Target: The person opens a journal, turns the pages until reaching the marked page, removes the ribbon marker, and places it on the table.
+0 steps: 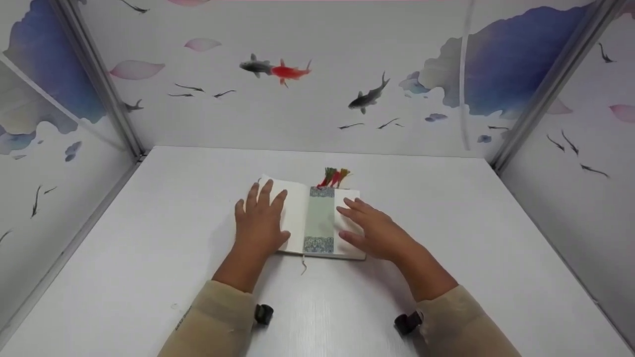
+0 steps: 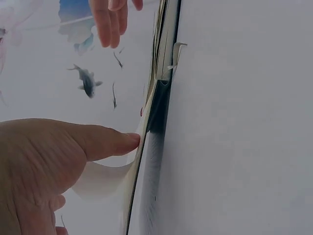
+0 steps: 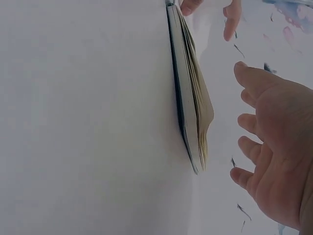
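Note:
An open notebook (image 1: 294,218) with blank cream pages lies flat on the table. My left hand (image 1: 260,220) rests on its left page, fingers spread, and in the left wrist view the thumb (image 2: 112,143) touches the page edge. A pale green bookmark (image 1: 320,218) with blue patterned ends lies on the right page beside the fold. Green, red and yellow tassels (image 1: 336,177) stick out past the top edge. Over the right page hovers my right hand (image 1: 379,230), fingers extended and holding nothing; the right wrist view shows a gap between it and the notebook (image 3: 188,98).
A thin ribbon marker (image 1: 304,265) hangs from the notebook's lower edge onto the white table (image 1: 173,213). Printed walls with fish, such as the back wall (image 1: 317,114), enclose the table on three sides. A small black device (image 1: 409,324) sits at each sleeve cuff.

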`<act>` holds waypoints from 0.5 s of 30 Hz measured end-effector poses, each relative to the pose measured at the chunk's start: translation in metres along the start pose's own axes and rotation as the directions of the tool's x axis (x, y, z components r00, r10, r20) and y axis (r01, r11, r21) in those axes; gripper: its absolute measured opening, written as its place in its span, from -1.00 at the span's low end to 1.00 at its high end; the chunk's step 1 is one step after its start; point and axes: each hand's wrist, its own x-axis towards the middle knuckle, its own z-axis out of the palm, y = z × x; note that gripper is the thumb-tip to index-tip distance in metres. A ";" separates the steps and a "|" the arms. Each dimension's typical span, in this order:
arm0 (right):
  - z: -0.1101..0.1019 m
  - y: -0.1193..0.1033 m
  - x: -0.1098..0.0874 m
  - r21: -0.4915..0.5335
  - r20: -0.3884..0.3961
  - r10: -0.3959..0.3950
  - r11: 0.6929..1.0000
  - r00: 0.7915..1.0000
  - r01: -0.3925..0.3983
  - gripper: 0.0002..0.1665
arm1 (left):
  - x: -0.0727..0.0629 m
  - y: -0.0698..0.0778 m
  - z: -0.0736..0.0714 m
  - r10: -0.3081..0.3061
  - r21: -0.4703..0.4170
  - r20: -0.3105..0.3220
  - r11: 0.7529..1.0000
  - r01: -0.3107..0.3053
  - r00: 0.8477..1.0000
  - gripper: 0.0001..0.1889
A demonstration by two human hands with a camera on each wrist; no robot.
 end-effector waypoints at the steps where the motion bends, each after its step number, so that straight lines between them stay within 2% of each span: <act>1: 0.000 -0.001 0.002 -0.008 0.004 -0.008 1.000 1.000 0.008 -0.17 | 0.000 -0.001 0.000 -0.009 0.004 -0.002 1.000 0.009 1.000 0.12; 8: -0.003 -0.014 0.019 -0.040 0.034 -0.010 0.999 0.999 0.012 -0.16 | 0.000 -0.005 -0.002 -0.053 0.010 -0.009 0.999 0.053 0.999 0.33; 15: 0.001 -0.026 0.037 -0.068 0.073 0.032 0.997 0.997 -0.027 -0.16 | 0.002 -0.011 -0.002 -0.068 0.007 0.025 0.998 0.068 0.997 0.30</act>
